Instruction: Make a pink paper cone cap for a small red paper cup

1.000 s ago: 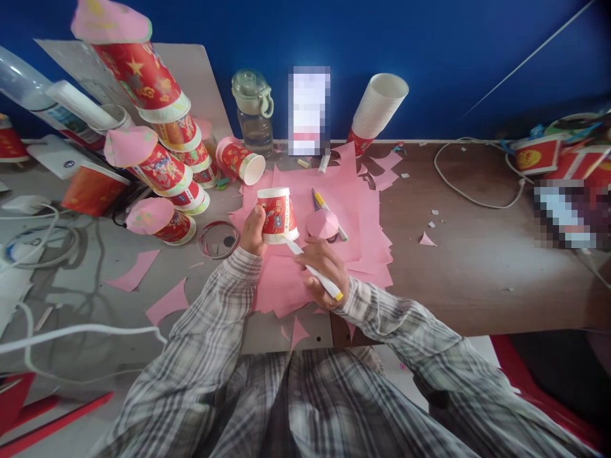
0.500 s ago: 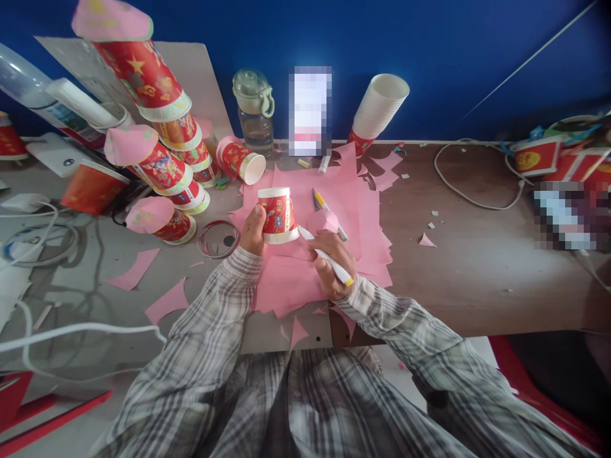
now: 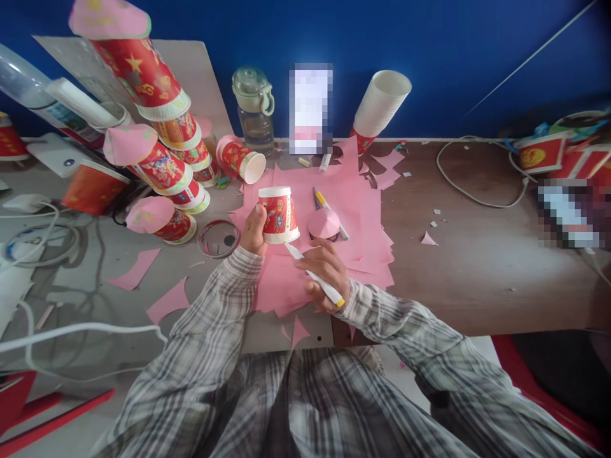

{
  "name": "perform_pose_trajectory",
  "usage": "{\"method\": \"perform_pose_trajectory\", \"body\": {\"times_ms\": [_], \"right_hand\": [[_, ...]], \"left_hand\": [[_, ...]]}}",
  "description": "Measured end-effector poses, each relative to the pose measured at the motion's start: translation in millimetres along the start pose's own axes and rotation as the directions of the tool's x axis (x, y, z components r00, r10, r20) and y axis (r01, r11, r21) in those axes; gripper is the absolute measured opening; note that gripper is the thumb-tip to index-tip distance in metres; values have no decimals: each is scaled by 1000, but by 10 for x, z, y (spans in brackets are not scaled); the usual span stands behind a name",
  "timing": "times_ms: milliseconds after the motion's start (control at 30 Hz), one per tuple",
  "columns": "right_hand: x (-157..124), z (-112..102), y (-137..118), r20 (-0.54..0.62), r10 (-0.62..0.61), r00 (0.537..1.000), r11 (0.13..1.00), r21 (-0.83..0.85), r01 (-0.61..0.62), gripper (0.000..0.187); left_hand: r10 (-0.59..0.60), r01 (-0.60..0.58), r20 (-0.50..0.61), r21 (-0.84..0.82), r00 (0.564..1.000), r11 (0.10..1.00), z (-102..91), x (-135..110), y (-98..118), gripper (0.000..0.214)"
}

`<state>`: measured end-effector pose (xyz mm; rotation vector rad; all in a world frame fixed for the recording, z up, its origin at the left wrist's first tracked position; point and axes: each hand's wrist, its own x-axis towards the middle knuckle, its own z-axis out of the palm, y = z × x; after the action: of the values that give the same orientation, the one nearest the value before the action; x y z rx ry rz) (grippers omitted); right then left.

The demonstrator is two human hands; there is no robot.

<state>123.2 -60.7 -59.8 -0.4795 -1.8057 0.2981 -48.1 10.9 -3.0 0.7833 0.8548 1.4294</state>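
My left hand [image 3: 254,230] grips a red paper cup [image 3: 277,216] by its left side, with the cup's white rim turned down. Between the fingers of my right hand [image 3: 329,270] is a white marker [image 3: 317,282] with a yellow end. Its tip is at the cup's lower rim; whether it touches I cannot tell. A small pink paper cone [image 3: 324,224] sits just beyond my right hand, beside another marker [image 3: 333,215] with a yellow end. Pink paper sheets [image 3: 281,280] lie beneath both hands.
Decorated cup towers with pink cone tops [image 3: 165,166] stand at the left, near a tape roll [image 3: 218,239]. At the back are a water bottle [image 3: 252,114], a blurred upright screen [image 3: 311,108] and stacked cups [image 3: 379,105]. A cable [image 3: 477,197] and paper scraps lie right.
My right hand has moved left and toward me, bringing the marker tip along the cup's lower rim. The pink cone now shows more fully. My left hand and the cup have barely moved.
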Motion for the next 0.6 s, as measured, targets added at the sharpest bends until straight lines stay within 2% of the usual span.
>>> {"method": "perform_pose_trajectory", "body": {"times_ms": [100,200,367,467,600], "right_hand": [[10,9,-12,8,-2,1000,1000,5,2,46],[21,3,33,-61,-14,998,999,-43,11,42],[23,-65,131,-146,114,983,989,-76,-126,37],[26,-90,151,-140,157,978,983,-78,-169,35],[53,-65,148,-118,121,986,986,-104,-133,35]], "left_hand": [[1,-1,3,6,1000,1000,-15,-1,-13,51],[1,-2,18,33,1000,999,-37,-5,-22,49],[66,-59,-30,183,997,981,-36,-23,9,48],[107,-94,-43,245,993,965,-16,-40,57,45],[104,-94,-24,274,994,957,-22,-44,71,45]]}}
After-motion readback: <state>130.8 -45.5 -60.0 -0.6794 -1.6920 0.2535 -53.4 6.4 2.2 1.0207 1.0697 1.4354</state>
